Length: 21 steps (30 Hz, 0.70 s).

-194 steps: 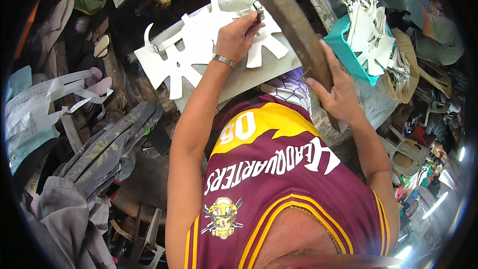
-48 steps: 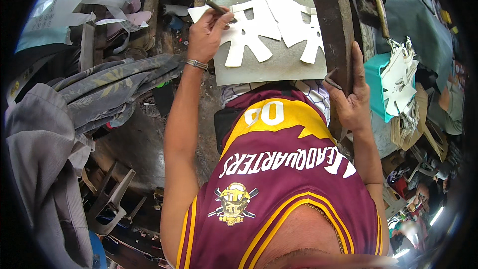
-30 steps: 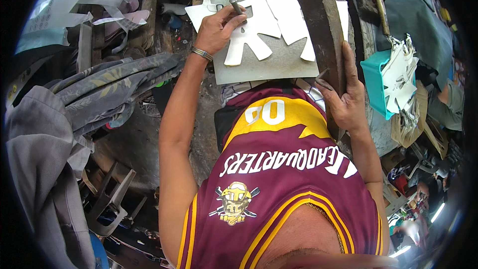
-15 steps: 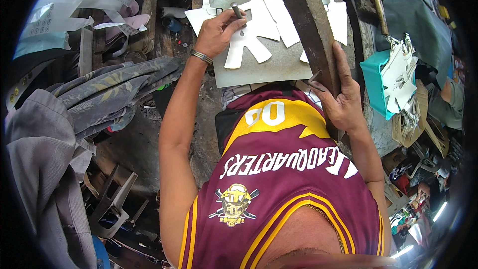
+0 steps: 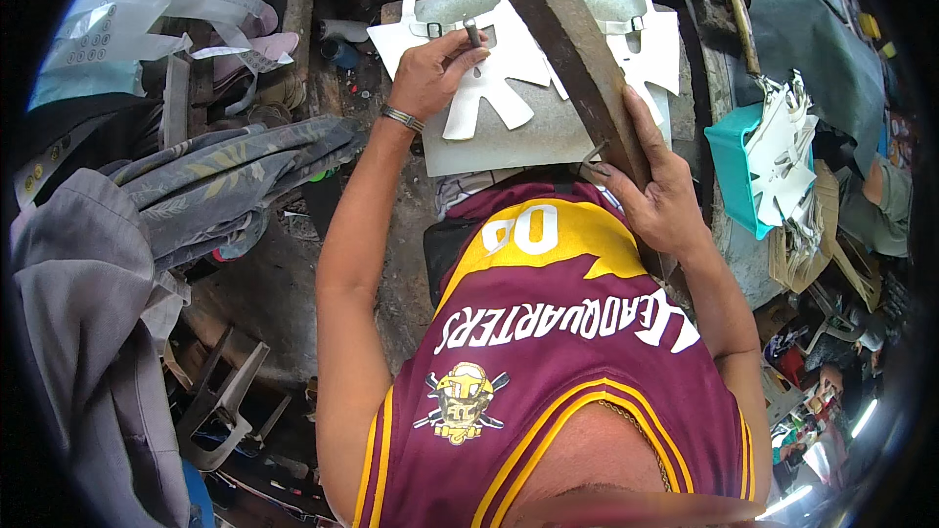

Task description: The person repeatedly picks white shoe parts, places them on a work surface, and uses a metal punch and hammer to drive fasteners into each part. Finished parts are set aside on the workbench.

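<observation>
My left hand [image 5: 435,73] pinches a short metal punch [image 5: 472,31], which stands upright on a white cut-out strap piece [image 5: 499,59] with a buckle. The white piece lies on a grey metal plate [image 5: 460,156] in front of me. My right hand [image 5: 665,191] is closed round the near part of a long dark bar [image 5: 562,24] that slants up and away over the plate. By the right thumb a small bent metal rod [image 5: 593,158] sticks out. Another white buckled strap piece [image 5: 641,49] lies on the plate, partly covered by the bar.
To the right stands a turquoise basket [image 5: 732,171] full of white cut pieces [image 5: 782,152], beside a wooden-handled tool [image 5: 743,24]. Grey and patterned cloths [image 5: 235,181] hang at left. White perforated strips [image 5: 166,15] lie at the far left, near a plastic chair [image 5: 230,401].
My right hand and the dark bar have shifted left over the plate, uncovering more of the right-hand white piece and its buckle. My left hand and the punch have barely moved.
</observation>
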Available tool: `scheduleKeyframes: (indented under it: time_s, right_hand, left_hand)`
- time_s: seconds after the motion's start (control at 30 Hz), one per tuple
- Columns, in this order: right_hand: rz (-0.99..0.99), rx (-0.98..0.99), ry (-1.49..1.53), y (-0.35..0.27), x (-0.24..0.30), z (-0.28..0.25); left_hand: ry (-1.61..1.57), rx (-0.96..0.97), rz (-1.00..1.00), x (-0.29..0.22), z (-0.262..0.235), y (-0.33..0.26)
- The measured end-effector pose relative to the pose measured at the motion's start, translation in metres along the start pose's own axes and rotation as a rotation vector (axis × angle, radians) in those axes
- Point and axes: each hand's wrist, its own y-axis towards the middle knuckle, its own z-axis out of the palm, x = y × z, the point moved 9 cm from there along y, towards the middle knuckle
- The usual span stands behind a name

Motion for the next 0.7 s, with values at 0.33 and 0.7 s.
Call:
scheduleKeyframes:
  time_s: [0.33,0.7]
  right_hand:
    - [-0.271,-0.414,0.303,0.011,0.065,-0.073]
    - [0.108,0.199,-0.296,0.031,0.018,0.009]
  left_hand:
    - [0.06,-0.038,0.058,-0.006,0.001,-0.005]
    - [0.304,-0.073,0.219,-0.024,-0.005,0.004]
